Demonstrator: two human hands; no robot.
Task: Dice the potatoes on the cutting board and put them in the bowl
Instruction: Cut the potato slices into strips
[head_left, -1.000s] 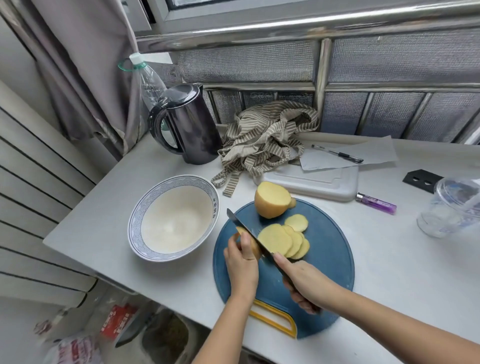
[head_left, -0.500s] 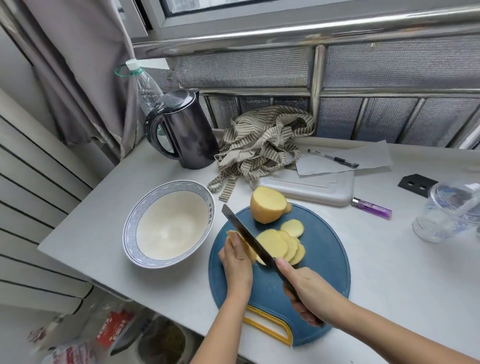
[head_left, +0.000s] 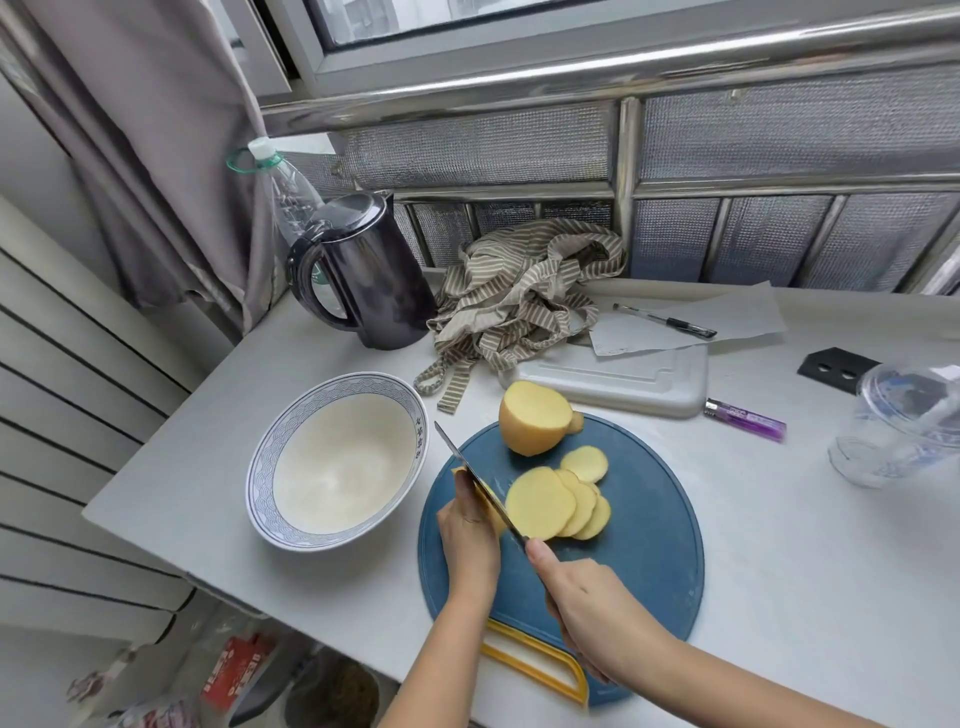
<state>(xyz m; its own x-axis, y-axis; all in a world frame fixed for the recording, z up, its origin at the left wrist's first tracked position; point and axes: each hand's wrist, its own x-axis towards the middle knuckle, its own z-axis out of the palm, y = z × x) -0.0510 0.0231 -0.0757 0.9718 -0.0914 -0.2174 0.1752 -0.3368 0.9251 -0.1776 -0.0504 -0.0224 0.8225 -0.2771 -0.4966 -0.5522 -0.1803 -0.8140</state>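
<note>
A round blue cutting board (head_left: 644, 540) with a yellow handle lies near the table's front edge. On it my left hand (head_left: 467, 530) pins down a small potato end piece (head_left: 485, 496), mostly hidden under the fingers. My right hand (head_left: 587, 603) grips a knife (head_left: 467, 473) whose blade rests against that piece. Several round potato slices (head_left: 550, 501) lie fanned out just right of the blade. A peeled potato half (head_left: 532, 418) stands at the board's far edge. The white bowl (head_left: 260, 467) with a blue patterned rim sits left of the board, nothing in it.
A black kettle (head_left: 363, 280) and plastic bottle (head_left: 283, 192) stand at the back left. Behind the board lie a striped cloth (head_left: 524, 291), a white board (head_left: 623, 382), paper with a pen (head_left: 665, 322). A purple lighter (head_left: 745, 418) and clear plastic cup (head_left: 898, 426) are right.
The knife rose off the potato piece half a second ago and is now down against it again. A new slice lies on the fanned pile. The view shifted slightly.
</note>
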